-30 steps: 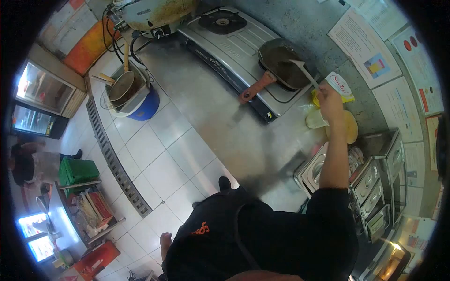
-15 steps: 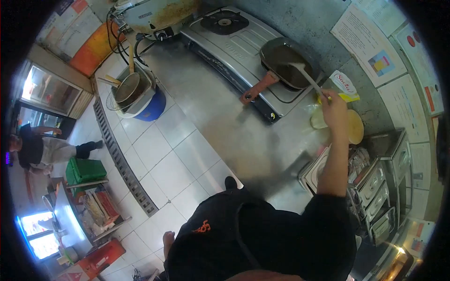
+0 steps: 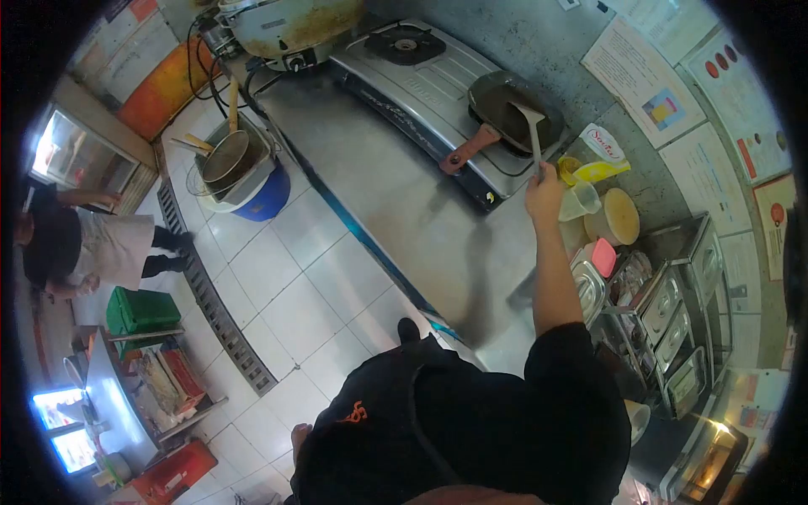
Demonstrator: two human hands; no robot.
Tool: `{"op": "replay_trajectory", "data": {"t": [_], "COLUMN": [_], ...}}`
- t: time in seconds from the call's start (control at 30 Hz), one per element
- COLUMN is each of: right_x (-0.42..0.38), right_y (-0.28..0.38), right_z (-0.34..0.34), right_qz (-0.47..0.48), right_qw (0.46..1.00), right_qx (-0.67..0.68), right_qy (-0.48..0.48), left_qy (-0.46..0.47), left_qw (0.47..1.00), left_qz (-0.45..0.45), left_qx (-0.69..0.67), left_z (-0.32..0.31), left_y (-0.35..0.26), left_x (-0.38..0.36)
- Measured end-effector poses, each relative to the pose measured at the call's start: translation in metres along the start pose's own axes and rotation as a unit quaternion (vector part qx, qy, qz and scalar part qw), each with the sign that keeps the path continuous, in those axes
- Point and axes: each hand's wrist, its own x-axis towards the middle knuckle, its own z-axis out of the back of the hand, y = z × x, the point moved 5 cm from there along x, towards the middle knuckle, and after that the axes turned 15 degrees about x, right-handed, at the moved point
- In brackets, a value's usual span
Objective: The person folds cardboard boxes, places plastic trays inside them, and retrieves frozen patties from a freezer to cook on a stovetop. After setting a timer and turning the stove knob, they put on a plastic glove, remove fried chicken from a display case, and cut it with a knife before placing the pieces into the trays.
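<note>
My right hand (image 3: pixel 545 187) is wrapped round the handle of a pale spatula (image 3: pixel 536 145). The spatula's blade rests over the inside of a dark frying pan (image 3: pixel 477 99), which has a reddish-brown handle and stands on the right burner of a silver gas stove (image 3: pixel 438 97). Just right of this hand are a clear plastic jug (image 3: pixel 581 202), a yellowish tub (image 3: pixel 613 217) and a white and yellow packet (image 3: pixel 603 151). Low beside my body, my left hand (image 3: pixel 300 433) peeks out past the black clothing, its fingers mostly hidden.
The steel counter (image 3: pixel 379 160) runs below the stove. Lidded metal containers (image 3: pixel 661 313) stand at right. On the floor, a blue bucket (image 3: pixel 268 192) sits under a sieve (image 3: pixel 227 160). A person in an apron (image 3: pixel 114 244) is at far left, near a green box (image 3: pixel 143 313).
My right hand has shifted left and slightly down with the spatula, whose handle now stands more upright. The person at left has come further into view.
</note>
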Motion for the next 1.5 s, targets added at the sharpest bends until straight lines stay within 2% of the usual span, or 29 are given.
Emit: {"op": "replay_trajectory", "data": {"t": [0.23, 0.3, 0.37, 0.4, 0.43, 0.5, 0.53, 0.57, 0.63, 0.67, 0.7, 0.73, 0.77, 0.8, 0.83, 0.87, 0.9, 1.0, 1.1, 1.17, 1.2, 1.23, 1.27, 1.3, 1.33, 1.37, 1.43, 1.47, 1.5], "right_x": [-0.008, -0.046, -0.099, -0.130, -0.160, -0.243, -0.295, -0.349, -0.437, -0.483, -0.527, -0.570, -0.605, -0.636, -0.670, -0.716, -0.766, -0.901, -1.045, -1.149, -1.212, -1.264, -1.328, -1.382, -1.431, -1.490, -1.601, -1.654, -1.696], "right_y": [0.010, 0.049, 0.081, 0.101, 0.112, 0.140, 0.180, 0.200, 0.226, 0.242, 0.252, 0.253, 0.250, 0.213, 0.178, 0.193, 0.232, 0.321, 0.410, 0.481, 0.512, 0.517, 0.578, 0.636, 0.684, 0.702, 0.769, 0.795, 0.824], "right_z": [-0.018, 0.004, 0.008, 0.006, -0.012, -0.055, -0.067, -0.095, -0.158, -0.185, -0.214, -0.248, -0.283, -0.350, -0.408, -0.430, -0.433, -0.480, -0.540, -0.560, -0.577, -0.623, -0.602, -0.573, -0.550, -0.572, -0.553, -0.555, -0.543], "right_qz": [0.097, -0.039, 0.179, 0.100, 0.194, 0.300, 0.315, 0.365, 0.271, 0.328, 0.335, 0.303, 0.211, 0.326, 0.333, 0.151, 0.292, 0.334, 0.349, 0.456, 0.490, 0.308, 0.430, 0.492, 0.551, 0.575, 0.595, 0.607, 0.577], "right_qw": [0.989, 0.983, 0.937, 0.973, 0.948, 0.907, 0.925, 0.898, 0.957, 0.945, 0.940, 0.934, 0.913, 0.842, 0.808, 0.753, 0.679, 0.581, 0.452, 0.389, 0.300, 0.393, 0.272, 0.257, 0.244, 0.203, 0.193, 0.185, 0.167], "right_qx": [-0.042, -0.117, -0.160, -0.058, -0.074, -0.045, -0.028, -0.011, -0.025, 0.012, -0.006, -0.025, -0.086, -0.138, -0.137, -0.197, -0.154, -0.185, -0.184, -0.220, -0.194, -0.165, -0.196, -0.157, -0.115, -0.052, -0.022, -0.001, 0.035], "right_qy": [-0.106, -0.134, -0.253, -0.197, -0.240, -0.293, -0.211, -0.246, -0.101, -0.011, 0.068, 0.185, 0.338, 0.408, 0.466, 0.610, 0.656, 0.718, 0.800, 0.770, 0.795, 0.850, 0.838, 0.817, 0.790, 0.791, 0.780, 0.773, 0.799], "left_qy": [-0.023, -0.035, -0.050, -0.144, -0.223, -0.094, -0.121, -0.136, -0.197, -0.245, -0.175, -0.197, -0.287, -0.269, -0.303, -0.384, -0.389, -0.358, -0.332, -0.338, -0.279, -0.218, -0.230, -0.243, -0.225, -0.194, -0.231, -0.230, -0.261], "left_qw": [0.992, 0.985, 0.976, 0.986, 0.959, 0.949, 0.969, 0.976, 0.886, 0.883, 0.812, 0.793, 0.778, 0.782, 0.766, 0.731, 0.716, 0.704, 0.676, 0.620, 0.623, 0.627, 0.600, 0.576, 0.616, 0.616, 0.556, 0.431, 0.390], "left_qz": [0.096, 0.135, 0.179, 0.077, -0.013, 0.238, 0.201, 0.165, 0.325, 0.354, 0.467, 0.469, 0.472, 0.481, 0.474, 0.462, 0.475, 0.488, 0.538, 0.580, 0.598, 0.610, 0.633, 0.652, 0.648, 0.645, 0.648, 0.649, 0.616], "left_qx": [-0.081, -0.105, -0.110, 0.031, 0.173, -0.184, -0.080, 0.028, -0.264, -0.187, -0.302, -0.333, -0.298, -0.290, -0.311, -0.323, -0.332, -0.371, -0.379, -0.407, -0.421, -0.433, -0.431, -0.429, -0.388, -0.408, -0.467, -0.583, -0.633], "left_z": [-0.039, -0.058, -0.086, -0.089, -0.093, -0.123, -0.150, -0.164, -0.183, -0.180, -0.182, -0.155, -0.102, -0.063, -0.049, -0.045, -0.044, -0.028, -0.073, -0.123, -0.152, -0.184, -0.238, -0.278, -0.254, -0.324, -0.312, -0.334, -0.351], "left_y": [0.111, 0.163, 0.222, 0.238, 0.240, 0.303, 0.337, 0.370, 0.428, 0.457, 0.489, 0.507, 0.510, 0.530, 0.556, 0.582, 0.610, 0.665, 0.707, 0.708, 0.711, 0.712, 0.709, 0.703, 0.691, 0.696, 0.700, 0.710, 0.731], "left_x": [-0.044, -0.077, -0.124, -0.152, -0.185, -0.241, -0.272, -0.303, -0.360, -0.378, -0.395, -0.413, -0.434, -0.451, -0.458, -0.461, -0.464, -0.483, -0.513, -0.537, -0.545, -0.556, -0.567, -0.570, -0.590, -0.583, -0.603, -0.603, -0.599]}}
